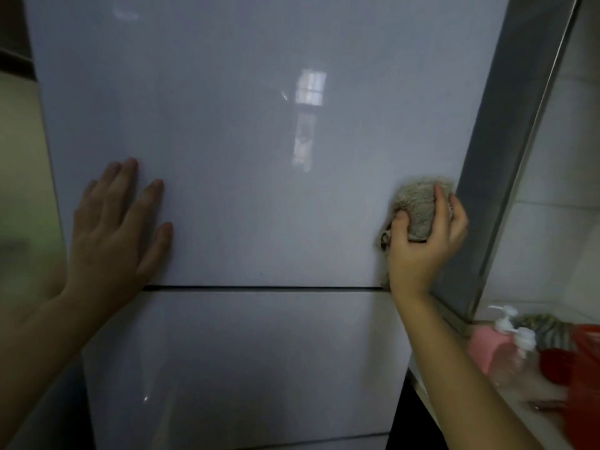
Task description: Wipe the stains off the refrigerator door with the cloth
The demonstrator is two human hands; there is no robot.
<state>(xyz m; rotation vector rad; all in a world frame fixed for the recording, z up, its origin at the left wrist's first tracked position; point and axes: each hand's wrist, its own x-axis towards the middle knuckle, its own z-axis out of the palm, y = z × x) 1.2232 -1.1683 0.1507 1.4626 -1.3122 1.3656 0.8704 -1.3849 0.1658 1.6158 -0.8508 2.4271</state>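
The cloth (418, 211), a bunched grey-beige towel, was pressed against the refrigerator door (246, 131) at the right centre of the frame, close to the door's right edge and a little above the dark horizontal seam (263, 288) dividing the upper panel from the lower one. It was gripped by the right hand (425, 241), whose fingers were curled tightly around the wad, the thumb dug into its left side. The pale glossy door filled most of the picture, and a bright window reflection was seen in its upper middle. No stains could be made out on the surface. The left hand (117, 222) was laid flat on the door at the left centre, fingers spread apart and holding nothing. At the lower right, pink pump bottles (500, 349) and a red container (584, 368) were seen, blurred, on a ledge beside a tiled wall (561, 203).
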